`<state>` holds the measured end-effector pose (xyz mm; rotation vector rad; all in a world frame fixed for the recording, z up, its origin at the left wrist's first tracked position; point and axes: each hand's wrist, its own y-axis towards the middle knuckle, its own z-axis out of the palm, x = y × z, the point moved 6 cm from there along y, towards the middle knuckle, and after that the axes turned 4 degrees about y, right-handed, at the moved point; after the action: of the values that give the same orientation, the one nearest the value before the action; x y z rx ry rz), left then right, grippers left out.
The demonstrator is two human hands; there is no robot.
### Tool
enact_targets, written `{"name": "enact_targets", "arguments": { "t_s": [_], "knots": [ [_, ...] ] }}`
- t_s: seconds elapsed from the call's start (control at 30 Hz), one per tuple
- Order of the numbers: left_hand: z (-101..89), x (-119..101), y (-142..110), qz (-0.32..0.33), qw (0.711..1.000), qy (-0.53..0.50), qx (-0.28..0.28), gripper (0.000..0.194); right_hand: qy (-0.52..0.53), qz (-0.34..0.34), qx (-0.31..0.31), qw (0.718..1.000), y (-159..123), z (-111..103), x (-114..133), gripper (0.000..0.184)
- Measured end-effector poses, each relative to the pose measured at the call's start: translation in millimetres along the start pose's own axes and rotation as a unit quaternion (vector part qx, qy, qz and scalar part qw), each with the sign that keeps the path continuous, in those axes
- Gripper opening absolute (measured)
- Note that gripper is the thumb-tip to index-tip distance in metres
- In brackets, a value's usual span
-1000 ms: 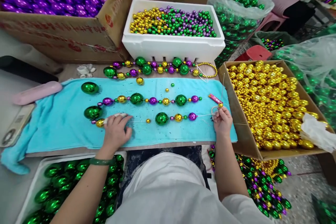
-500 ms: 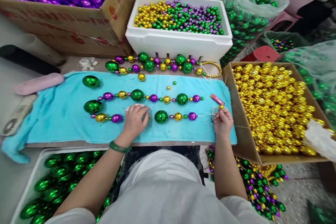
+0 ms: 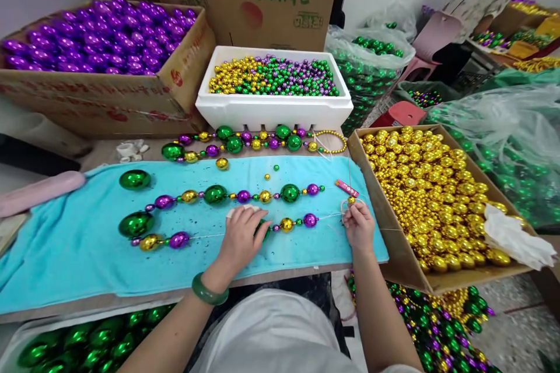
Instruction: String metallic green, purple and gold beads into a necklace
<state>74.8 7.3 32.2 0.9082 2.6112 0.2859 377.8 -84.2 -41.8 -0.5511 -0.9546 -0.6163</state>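
Head view, right grip point(image 3: 360, 225) pinching string point(image 3: 331, 217)

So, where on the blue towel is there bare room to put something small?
Bare blue towel shows left of the two leftmost big green beads, and along the near edge between left hand and right hand. Its right end is crowded by the right hand, thread and pink packet; behind it, a bead strand lies before the white box.
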Motion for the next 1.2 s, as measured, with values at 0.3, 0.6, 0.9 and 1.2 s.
{"name": "enact_targets", "arguments": {
  "t_s": [0.3, 0.6, 0.9, 1.2],
  "knots": [
    [17.5, -44, 13, 0.037, 0.996, 0.038, 0.068, 0.039, -0.003, -0.001, 0.009, 1.000, 2, -2, -2, 0.029],
    [24.1, -47, 18, 0.006, 0.992, 0.053, 0.113, 0.044, 0.018, 0.003, 0.007, 1.000, 3, -2, 1, 0.027],
    [21.4, -44, 16, -0.017, 0.988, 0.066, 0.141, 0.042, 0.001, -0.005, 0.007, 1.000, 2, 3, 6, 0.027],
    [16.8, -33, 12, -0.042, 0.989, 0.050, 0.132, 0.047, -0.011, -0.008, 0.007, 1.000, 2, 4, 8, 0.028]
  ]
}}
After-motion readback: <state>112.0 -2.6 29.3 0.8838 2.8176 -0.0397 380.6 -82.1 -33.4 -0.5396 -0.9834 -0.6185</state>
